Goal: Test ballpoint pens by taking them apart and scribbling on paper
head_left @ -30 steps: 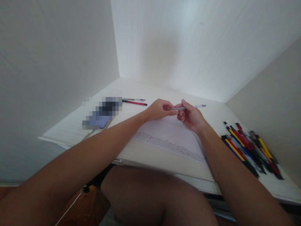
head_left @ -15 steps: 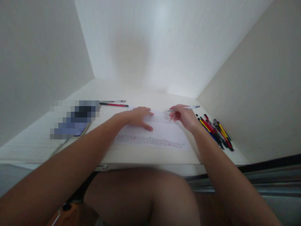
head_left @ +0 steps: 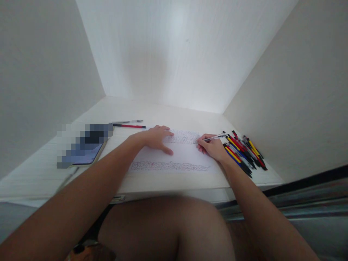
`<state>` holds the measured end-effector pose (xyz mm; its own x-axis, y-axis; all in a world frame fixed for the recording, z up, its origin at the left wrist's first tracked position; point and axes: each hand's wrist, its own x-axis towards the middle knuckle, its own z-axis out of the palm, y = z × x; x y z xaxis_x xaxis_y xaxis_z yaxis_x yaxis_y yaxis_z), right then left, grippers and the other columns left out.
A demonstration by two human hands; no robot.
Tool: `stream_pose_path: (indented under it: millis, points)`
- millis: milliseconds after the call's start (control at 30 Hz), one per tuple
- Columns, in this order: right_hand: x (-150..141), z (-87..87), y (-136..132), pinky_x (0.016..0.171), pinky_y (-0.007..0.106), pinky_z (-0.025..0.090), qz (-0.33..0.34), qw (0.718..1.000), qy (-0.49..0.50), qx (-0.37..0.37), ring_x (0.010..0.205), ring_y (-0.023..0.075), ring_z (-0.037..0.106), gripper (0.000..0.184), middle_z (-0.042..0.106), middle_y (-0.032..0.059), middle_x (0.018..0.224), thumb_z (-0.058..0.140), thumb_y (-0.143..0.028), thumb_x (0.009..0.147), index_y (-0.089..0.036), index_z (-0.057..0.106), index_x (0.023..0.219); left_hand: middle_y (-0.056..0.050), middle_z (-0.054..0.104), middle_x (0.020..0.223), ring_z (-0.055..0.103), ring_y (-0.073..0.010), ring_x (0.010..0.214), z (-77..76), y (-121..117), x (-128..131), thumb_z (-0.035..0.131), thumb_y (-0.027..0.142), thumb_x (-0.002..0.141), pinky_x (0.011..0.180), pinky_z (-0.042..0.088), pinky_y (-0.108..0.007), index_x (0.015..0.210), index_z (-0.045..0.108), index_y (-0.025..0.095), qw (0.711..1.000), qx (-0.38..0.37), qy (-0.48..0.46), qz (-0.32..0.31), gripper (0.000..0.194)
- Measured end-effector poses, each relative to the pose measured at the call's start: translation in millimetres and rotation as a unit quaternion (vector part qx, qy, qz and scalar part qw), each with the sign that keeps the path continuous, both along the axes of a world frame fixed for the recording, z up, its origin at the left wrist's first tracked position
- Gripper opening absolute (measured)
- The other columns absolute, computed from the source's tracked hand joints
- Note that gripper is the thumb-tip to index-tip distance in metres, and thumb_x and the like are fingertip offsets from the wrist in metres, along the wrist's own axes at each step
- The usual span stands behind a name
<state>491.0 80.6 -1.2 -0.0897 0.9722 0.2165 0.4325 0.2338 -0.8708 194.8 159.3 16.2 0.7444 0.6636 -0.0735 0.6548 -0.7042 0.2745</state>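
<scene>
A white sheet of paper [head_left: 179,155] lies on the desk, with dense rows of small coloured marks along its top and bottom and a blank band between. My left hand [head_left: 157,139] rests flat on the left part of the sheet, fingers spread. At the upper right of the paper, my right hand [head_left: 210,146] grips a slim clear pen [head_left: 217,136]. The pen's tip is at the right end of the lower edge of the top marks; whether it touches the paper I cannot tell.
Several red, yellow, blue and black pens [head_left: 244,152] lie in a heap right of my right hand. A red-and-black pen [head_left: 130,126] and a clear pen [head_left: 136,121] lie at the back left. A phone [head_left: 89,148], partly pixelated, lies on the left of the white desk [head_left: 174,183]. Walls enclose three sides.
My right hand has lowered toward me with the pen, whose tip is now at the lower edge of the top marks. My left hand stays on the paper. The camera view has shifted slightly.
</scene>
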Motion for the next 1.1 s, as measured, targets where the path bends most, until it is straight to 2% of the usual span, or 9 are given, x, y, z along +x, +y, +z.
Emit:
stream_pose_path:
  millis: [133, 400, 733, 1100]
  points:
    - [1.1, -0.8, -2.2, 0.038, 0.020, 0.037, -0.013, 0.999, -0.033, 0.014, 0.045, 0.0143, 0.052, 0.032, 0.063, 0.0065, 0.063, 0.065, -0.045, 0.083, -0.015, 0.065, 0.074, -0.011, 0.038, 0.158, 0.031, -0.0386, 0.144, 3.3, -1.9, -0.3, 0.064, 0.088, 0.060, 0.119, 0.027, -0.051, 0.148, 0.048, 0.028, 1.000, 0.008, 0.022, 0.001, 0.108]
    - [3.7, -3.1, -0.9, 0.039, 0.020, 0.038, -0.006, 0.999, -0.028, 0.016, 0.047, 0.0145, 0.053, 0.029, 0.064, 0.0060, 0.064, 0.065, -0.042, 0.085, -0.015, 0.066, 0.075, -0.011, 0.032, 0.161, 0.028, -0.0385, 0.146, 2.6, -2.6, -2.1, 0.060, 0.090, 0.061, 0.119, 0.025, -0.052, 0.153, 0.041, 0.027, 0.999, 0.013, 0.033, -0.001, 0.113]
    - [3.2, -4.7, -1.1, 0.040, 0.022, 0.040, 0.019, 1.000, -0.006, 0.017, 0.049, 0.0161, 0.055, 0.028, 0.064, 0.0072, 0.066, 0.067, -0.041, 0.086, -0.015, 0.066, 0.075, -0.011, 0.031, 0.162, 0.028, -0.0377, 0.147, 3.0, -3.7, -2.2, 0.060, 0.089, 0.062, 0.120, 0.024, -0.051, 0.153, 0.042, 0.026, 0.999, 0.014, 0.034, 0.001, 0.112]
    - [2.3, -1.8, -3.1, 0.042, 0.023, 0.038, 0.006, 0.999, -0.024, 0.032, 0.048, 0.0150, 0.054, 0.028, 0.063, 0.0062, 0.063, 0.064, -0.040, 0.086, -0.015, 0.066, 0.072, -0.011, 0.031, 0.161, 0.028, -0.0382, 0.147, 5.2, -4.9, -1.1, 0.060, 0.090, 0.062, 0.120, 0.024, -0.052, 0.153, 0.042, 0.027, 0.999, 0.016, 0.039, 0.002, 0.112]
